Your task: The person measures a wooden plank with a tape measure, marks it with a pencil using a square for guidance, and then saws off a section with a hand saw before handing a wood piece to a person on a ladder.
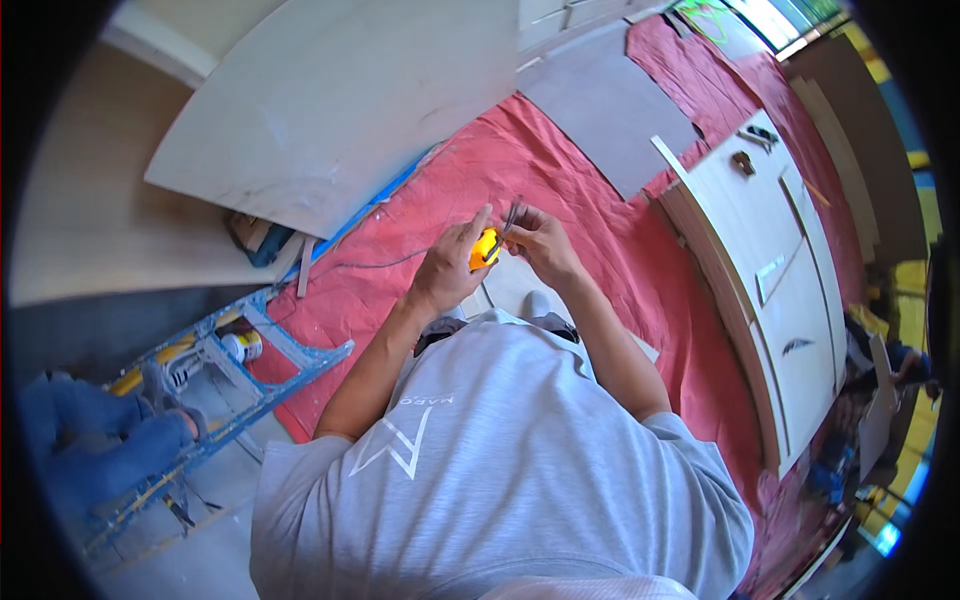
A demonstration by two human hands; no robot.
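Observation:
My left hand (448,268) is closed around a yellow tape measure (484,249) with dark trim, held in front of my chest. Close against it, my right hand (543,247) pinches a thin dark piece (511,217) between thumb and fingers. That piece stands upright beside the case and is blurred, so I cannot tell its kind or whether it joins the tape measure. Below both hands, my shoes and a pale patch of floor show past my shirt.
Red sheeting (400,255) covers much of the floor. Stacked pale boards (745,230) with tools on top stand at right. A large pale panel (330,100) leans at left. A blue stepladder (290,345) stands lower left, by a person's jeans-clad legs (110,435).

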